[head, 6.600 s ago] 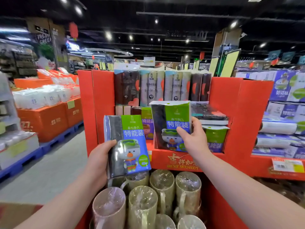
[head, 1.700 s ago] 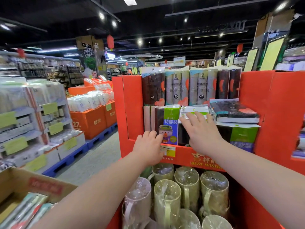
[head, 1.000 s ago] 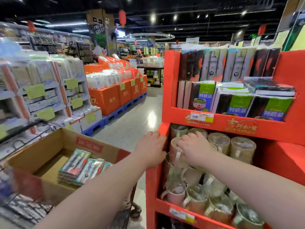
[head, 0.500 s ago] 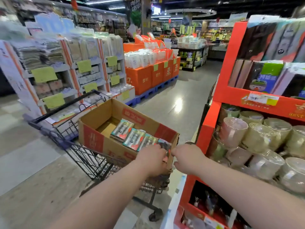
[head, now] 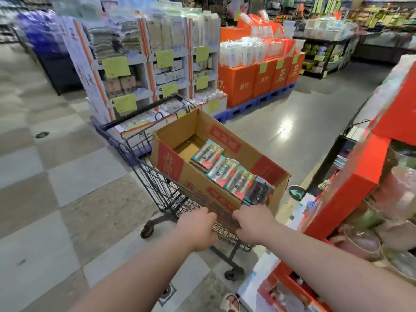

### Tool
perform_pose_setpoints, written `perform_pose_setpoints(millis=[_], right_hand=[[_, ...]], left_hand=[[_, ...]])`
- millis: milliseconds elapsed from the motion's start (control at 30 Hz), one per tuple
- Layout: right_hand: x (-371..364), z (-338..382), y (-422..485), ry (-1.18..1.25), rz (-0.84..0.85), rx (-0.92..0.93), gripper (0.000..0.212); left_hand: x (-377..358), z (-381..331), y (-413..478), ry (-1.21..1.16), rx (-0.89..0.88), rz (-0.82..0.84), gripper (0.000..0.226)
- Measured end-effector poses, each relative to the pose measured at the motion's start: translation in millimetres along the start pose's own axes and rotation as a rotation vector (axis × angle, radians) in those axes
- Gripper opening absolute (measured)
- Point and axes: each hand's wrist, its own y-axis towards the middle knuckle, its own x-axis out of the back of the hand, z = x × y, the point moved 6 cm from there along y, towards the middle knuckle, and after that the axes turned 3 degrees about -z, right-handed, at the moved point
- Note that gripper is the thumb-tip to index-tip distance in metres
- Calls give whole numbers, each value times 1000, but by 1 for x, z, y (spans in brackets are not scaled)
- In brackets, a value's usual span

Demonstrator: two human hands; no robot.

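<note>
Close right of the cart (head: 162, 188) stands a red display stand (head: 351, 199).

1. A red cardboard display stand (head: 351, 190) stands at the right edge and holds plastic-wrapped mugs (head: 403, 194).
2. Across the aisle, left of the stand, are orange cardboard boxes (head: 256, 79) on a blue pallet (head: 254, 105).
3. Farther left of the stand is a white shelf unit with green price tags (head: 157, 59).

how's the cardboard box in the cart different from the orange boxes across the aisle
The cardboard box is brown with red print; the orange boxes are orange with pale green tags. The cardboard box rides open-topped in the cart, with flat packs low inside; the orange boxes stand on a blue pallet, white packs heaped on top. Both hold goods.
</note>
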Motion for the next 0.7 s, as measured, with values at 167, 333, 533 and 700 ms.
perform_pose_setpoints(millis=[167,333,533,700], right_hand=[[-6,-4,44,63,51,39,30],[-15,-29,93,186,103,39,29],[-32,-82,144,286,159,-16,31],[-48,-109,172,365,222,-63,28]], left_hand=[[-6,35,26,6,59,49,42],[1,55,77,28,73,112,41],[11,57,142,15,53,133,43],[13,60,183,-10,48,91,40]])
